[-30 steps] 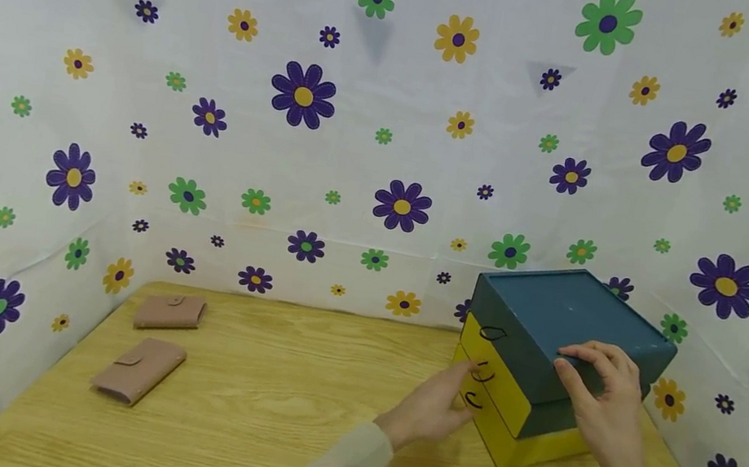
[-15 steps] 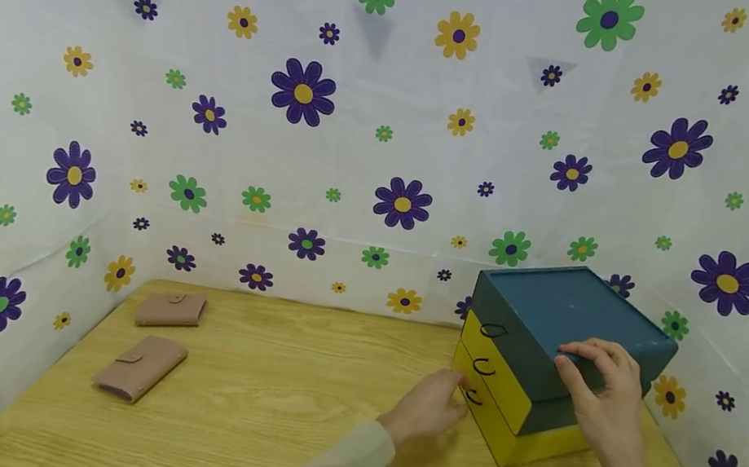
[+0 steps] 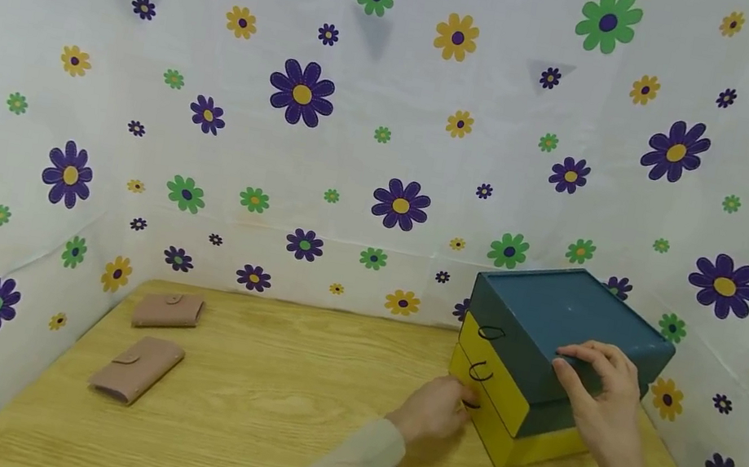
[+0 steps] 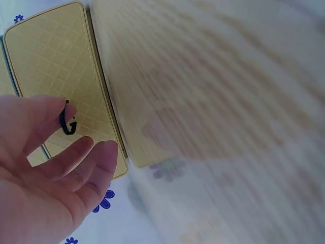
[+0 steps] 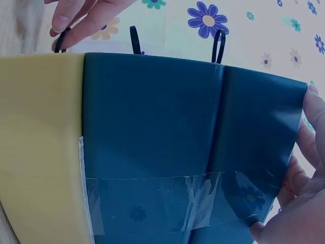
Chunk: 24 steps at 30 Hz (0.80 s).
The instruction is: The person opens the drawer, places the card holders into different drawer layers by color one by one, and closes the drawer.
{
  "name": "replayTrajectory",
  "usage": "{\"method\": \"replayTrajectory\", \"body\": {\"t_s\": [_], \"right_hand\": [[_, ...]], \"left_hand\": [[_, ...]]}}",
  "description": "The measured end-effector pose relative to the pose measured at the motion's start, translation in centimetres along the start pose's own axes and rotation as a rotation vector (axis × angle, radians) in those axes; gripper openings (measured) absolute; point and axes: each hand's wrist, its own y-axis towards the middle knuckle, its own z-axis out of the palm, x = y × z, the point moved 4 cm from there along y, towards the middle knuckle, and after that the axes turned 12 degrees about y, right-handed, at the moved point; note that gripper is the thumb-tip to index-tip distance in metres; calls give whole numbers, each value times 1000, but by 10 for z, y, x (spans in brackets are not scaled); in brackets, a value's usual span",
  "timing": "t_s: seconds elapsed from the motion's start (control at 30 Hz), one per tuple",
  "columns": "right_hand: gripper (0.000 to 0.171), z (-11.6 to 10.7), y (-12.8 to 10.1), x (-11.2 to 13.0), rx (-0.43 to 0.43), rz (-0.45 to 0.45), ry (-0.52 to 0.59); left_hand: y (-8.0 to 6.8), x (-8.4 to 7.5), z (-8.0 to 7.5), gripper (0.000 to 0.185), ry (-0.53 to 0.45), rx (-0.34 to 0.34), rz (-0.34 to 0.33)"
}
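left hand [image 3: 436, 411] hooking a finger through the bottom drawer's black loop [image 4: 66, 123], right hand [image 3: 602, 404] gripping the teal drawer box [image 3: 572, 316] sitting on the desk's [image 3: 257, 404] right side, two pink wallets [image 3: 138, 367] lying far left

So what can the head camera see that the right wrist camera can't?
Only the head view shows two pink wallets on the wooden table, and the right hand gripping the box's top edge. Only the right wrist view shows clear tape on the box's side. Both show the drawer box, its black loop handles, and the left hand at the lowest handle.
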Motion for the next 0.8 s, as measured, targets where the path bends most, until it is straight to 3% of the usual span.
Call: {"method": "replayTrajectory", "body": {"t_s": [0.4,0.8], "right_hand": [[13,4,1,4,-11,-7,1],[14,2,-2,3,-14,9,-18]], "left_hand": [[0,15,-1,22,60,-19,82],[-16,30,-9,14,102,-72,149]]}}
